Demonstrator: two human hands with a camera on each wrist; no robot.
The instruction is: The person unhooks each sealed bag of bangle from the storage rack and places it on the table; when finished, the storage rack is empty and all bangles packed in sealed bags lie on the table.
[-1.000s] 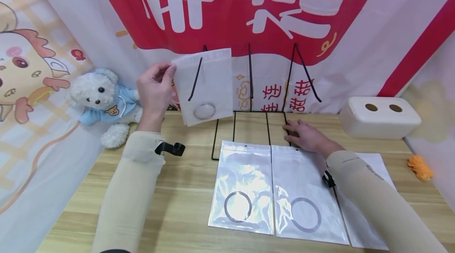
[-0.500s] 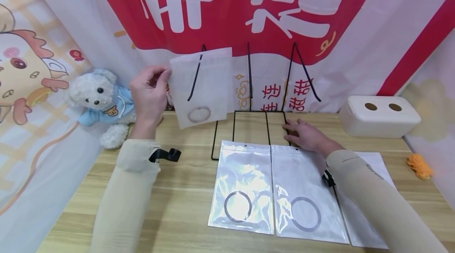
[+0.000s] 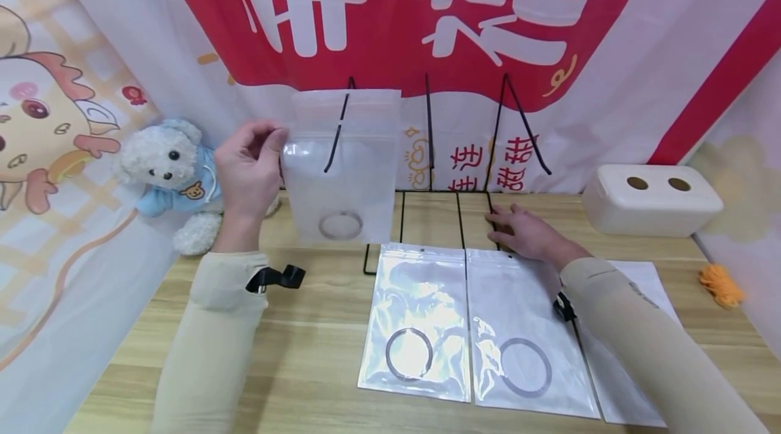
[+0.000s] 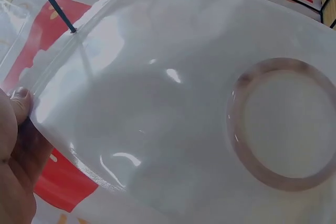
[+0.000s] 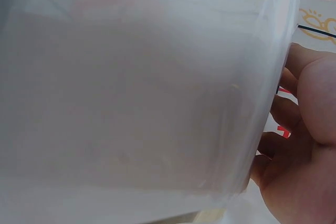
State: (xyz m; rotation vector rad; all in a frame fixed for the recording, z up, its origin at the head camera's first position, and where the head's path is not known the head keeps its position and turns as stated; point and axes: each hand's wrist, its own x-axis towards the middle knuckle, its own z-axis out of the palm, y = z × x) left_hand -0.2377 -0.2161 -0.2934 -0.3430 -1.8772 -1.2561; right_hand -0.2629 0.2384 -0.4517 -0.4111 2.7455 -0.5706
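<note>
Translucent pouch (image 3: 363, 180), ring (image 4: 289, 183) inside, lower on black rack (image 3: 430, 129) than before, pinched by left hand (image 3: 249, 163), right hand (image 3: 525, 230) touching rack, fingers apart, two ring-holding silvery pouches (image 3: 417, 298) overlapping rack's base.

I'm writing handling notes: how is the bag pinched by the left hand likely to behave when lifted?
The bag in the left hand will probably be floppy, since its thin film bows in the left wrist view. It is likely light: one slim ring shows through it. Its glossy highlights suggest it may be slippery.
</note>
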